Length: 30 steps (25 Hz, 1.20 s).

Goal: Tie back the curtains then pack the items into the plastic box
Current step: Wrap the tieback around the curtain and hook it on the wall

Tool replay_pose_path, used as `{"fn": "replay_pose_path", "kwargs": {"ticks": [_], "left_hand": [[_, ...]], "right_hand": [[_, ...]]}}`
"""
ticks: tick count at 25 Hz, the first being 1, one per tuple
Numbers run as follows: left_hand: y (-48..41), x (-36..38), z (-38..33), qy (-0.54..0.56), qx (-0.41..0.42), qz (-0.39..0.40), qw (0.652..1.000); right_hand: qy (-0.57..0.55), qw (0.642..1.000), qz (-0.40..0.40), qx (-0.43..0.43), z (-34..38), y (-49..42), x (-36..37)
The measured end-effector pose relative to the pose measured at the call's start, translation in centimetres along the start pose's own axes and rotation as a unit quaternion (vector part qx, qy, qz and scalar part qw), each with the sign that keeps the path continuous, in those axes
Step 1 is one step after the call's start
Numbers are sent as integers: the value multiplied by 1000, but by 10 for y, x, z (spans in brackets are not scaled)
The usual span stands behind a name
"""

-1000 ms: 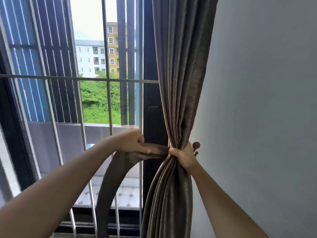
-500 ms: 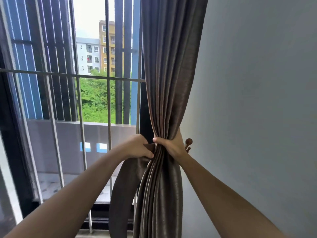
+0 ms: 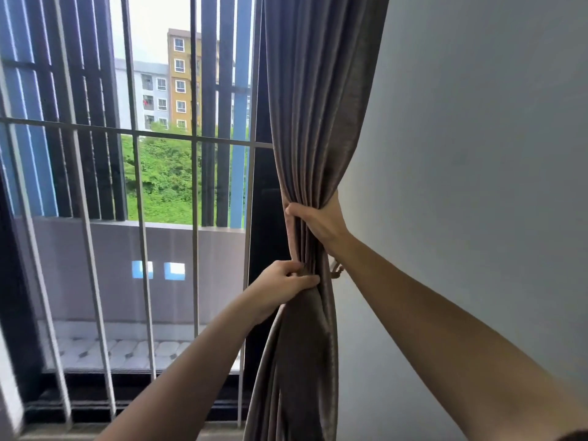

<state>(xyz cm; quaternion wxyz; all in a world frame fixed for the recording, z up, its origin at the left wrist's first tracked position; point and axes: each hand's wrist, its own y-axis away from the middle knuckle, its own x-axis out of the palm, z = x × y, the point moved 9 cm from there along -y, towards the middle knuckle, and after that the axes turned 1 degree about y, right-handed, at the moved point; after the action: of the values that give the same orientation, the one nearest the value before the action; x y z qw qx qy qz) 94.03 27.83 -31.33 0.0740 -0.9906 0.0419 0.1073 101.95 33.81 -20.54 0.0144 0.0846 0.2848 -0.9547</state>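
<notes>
A grey-brown curtain [image 3: 318, 106] hangs gathered at the right side of the window, next to the wall. My right hand [image 3: 321, 222] grips the bunched folds from the wall side. Lower down, my left hand [image 3: 281, 289] pinches the curtain where a matching fabric tieback band [image 3: 313, 283] wraps it; I cannot tell how much of the band it holds. A small brown wall hook [image 3: 335, 271] peeks out behind the curtain, just under my right forearm. No plastic box or other items are in view.
A window with pale metal bars [image 3: 140, 218] fills the left, above a dark lower frame [image 3: 127, 405]. A plain grey wall [image 3: 477, 154] takes up the right. Buildings and trees lie outside.
The loose hanging tieback strip is now drawn in against the curtain. My right hand has slid up the folds, away from the hook. My left hand came in to the curtain.
</notes>
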Motion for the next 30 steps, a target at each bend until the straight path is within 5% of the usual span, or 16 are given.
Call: {"fn": "replay_pose_path", "kwargs": {"ticks": [4,7,10,12,18,30], "left_hand": [[-6,20,0,54,0,-4,999],[1,10,-2,-65,44,-118,990],[15,-2,-10,-227,94,-257,935],[16,-10,-8,-243,95,-313,913],[-10,-8,9,-91,76,-284,951],[-18,-9,9,-113,99,-266,952]], "right_hand": [[32,998,53,19,9,-7,3],[22,997,64,31,6,-7,6],[18,997,67,36,5,-8,8],[15,997,68,40,3,-7,9],[7,997,57,43,3,-7,14],[-35,996,21,80,0,-9,14]]}}
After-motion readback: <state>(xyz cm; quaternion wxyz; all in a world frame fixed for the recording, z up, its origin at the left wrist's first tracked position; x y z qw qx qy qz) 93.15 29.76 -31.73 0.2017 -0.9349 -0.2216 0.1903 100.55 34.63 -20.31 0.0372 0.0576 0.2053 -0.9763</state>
